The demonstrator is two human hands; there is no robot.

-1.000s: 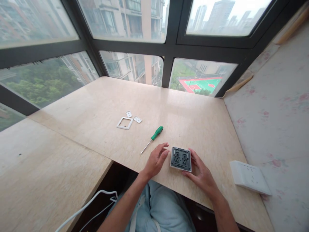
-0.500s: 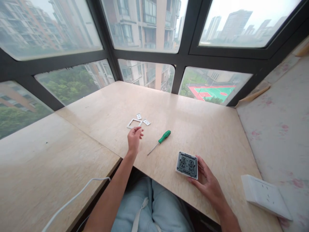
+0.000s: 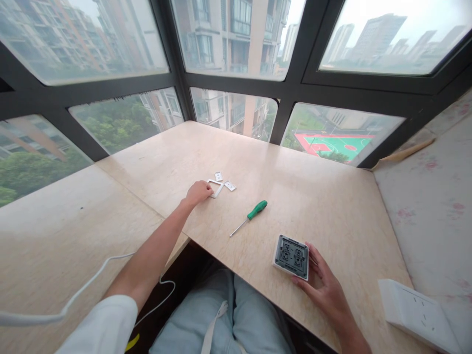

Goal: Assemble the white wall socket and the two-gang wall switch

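My left hand [image 3: 199, 192] reaches far over the table, its fingers closed at the left edge of a white square switch frame [image 3: 218, 191] that lies flat; the fingertips hide part of that edge. Two small white switch rocker covers, one behind [image 3: 218, 176] and one to the right [image 3: 230, 185], lie beside the frame. My right hand [image 3: 323, 281] grips the right side of a wall switch [image 3: 291, 256] with a dark grey inside and a white housing, resting on the table. Between the hands lies a green-handled screwdriver [image 3: 257, 210], its shaft pointing toward me.
A white socket box [image 3: 420, 314] stands on the table at the right, by the floral wall [image 3: 424, 211]. On the left, a white cable [image 3: 88, 275] runs over the table edge. Dark-framed windows [image 3: 236, 83] border the back of the stone-patterned table [image 3: 302, 187].
My left hand has moved from in front of the frame to its left edge and closed there. My right hand still holds the wall switch. The view has shifted slightly.
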